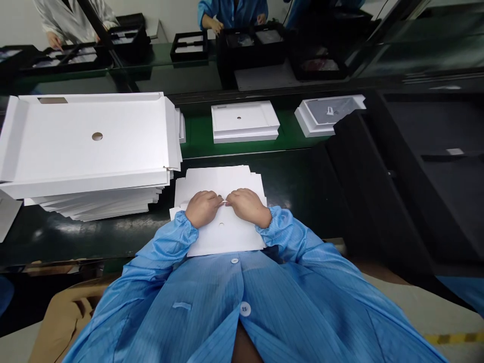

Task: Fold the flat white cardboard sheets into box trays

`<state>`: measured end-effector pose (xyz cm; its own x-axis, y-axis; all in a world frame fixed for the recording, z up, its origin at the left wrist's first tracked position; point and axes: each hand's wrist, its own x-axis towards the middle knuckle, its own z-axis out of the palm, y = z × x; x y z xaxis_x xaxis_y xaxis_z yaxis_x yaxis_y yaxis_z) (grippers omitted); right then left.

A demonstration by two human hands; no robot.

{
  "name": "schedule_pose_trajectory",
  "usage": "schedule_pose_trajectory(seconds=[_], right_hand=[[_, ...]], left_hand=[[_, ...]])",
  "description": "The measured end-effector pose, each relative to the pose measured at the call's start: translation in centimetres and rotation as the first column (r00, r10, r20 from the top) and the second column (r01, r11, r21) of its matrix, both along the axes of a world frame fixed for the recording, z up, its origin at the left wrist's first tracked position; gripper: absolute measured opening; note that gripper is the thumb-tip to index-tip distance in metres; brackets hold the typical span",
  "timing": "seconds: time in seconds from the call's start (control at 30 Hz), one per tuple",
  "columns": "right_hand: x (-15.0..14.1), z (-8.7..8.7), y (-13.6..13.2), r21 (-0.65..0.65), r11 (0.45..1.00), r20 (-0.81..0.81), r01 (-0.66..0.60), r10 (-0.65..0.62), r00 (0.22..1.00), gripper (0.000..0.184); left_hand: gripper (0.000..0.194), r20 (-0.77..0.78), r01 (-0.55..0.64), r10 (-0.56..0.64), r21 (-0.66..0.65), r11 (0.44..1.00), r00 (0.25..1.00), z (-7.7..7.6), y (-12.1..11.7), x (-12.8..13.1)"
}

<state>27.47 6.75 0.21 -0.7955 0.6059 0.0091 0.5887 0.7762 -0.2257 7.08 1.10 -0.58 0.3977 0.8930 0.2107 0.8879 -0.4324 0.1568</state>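
A flat white die-cut cardboard sheet [227, 237] with notched edges and a small round mark lies in front of my body on the dark bench. My left hand [204, 208] rests on its left half, fingers curled inward. Mirroring it, my right hand [247, 206] is on the right half. Both sets of fingertips meet near the sheet's middle and pinch a small raised bit of the white card. The fingertips partly hide what is between them.
At the left stands a tall stack of folded white cardboard trays [132, 136]. Beyond the sheet, a white box insert [245, 118] and a white box with a grey top [330, 111] sit on a green strip [196, 143]. Black foam trays [427, 166] crowd the right. Co-workers are across the bench.
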Motion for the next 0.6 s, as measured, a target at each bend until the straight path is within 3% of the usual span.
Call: schedule_pose_trajectory(seconds=[0.3, 0.6], right_hand=[[1.5, -0.2, 0.8, -0.083, 0.992, -0.036, 0.100, -0.103, 0.994, 0.021], [1.2, -0.3, 0.8, -0.077, 0.991, -0.048, 0.109, -0.113, 0.992, 0.024]], left_hand=[[0.035, 0.122, -0.120, 0.132, -0.106, 0.987, 0.984, 0.4, -1.4, -6.2], [0.045, 0.157, -0.156, 0.204, -0.272, 0.950, 0.966, -0.3, -1.3, -8.5]])
